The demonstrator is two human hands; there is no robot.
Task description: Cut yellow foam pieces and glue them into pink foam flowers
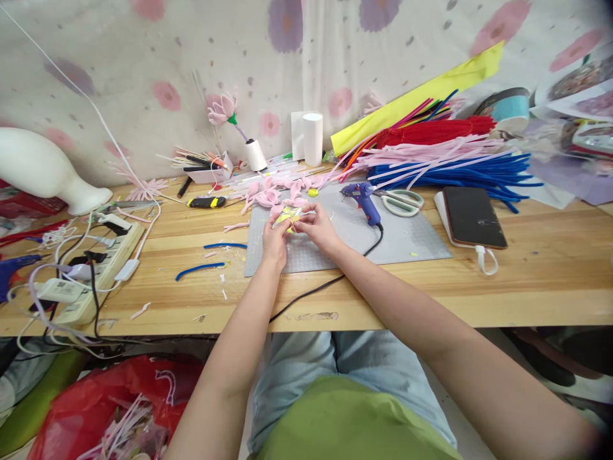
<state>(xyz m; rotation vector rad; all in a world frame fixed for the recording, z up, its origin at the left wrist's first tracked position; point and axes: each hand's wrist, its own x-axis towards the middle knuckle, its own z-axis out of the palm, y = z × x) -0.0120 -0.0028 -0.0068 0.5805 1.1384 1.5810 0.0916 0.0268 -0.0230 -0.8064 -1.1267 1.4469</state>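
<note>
Elbows out, both forearms (244, 338) angle inward over the bench (479, 303). The left hand (276, 237) and right hand (317, 228) pinch a small yellow piece (288, 214) between their fingers above the grey mat (407, 246). Pink petals (266, 196) lie just beyond; the glue gun's (366, 203) cord (311, 291) passes beneath the right forearm.

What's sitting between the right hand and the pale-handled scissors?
The blue glue gun does: in the head view it lies on the grey mat, between the right hand and the scissors.
</note>
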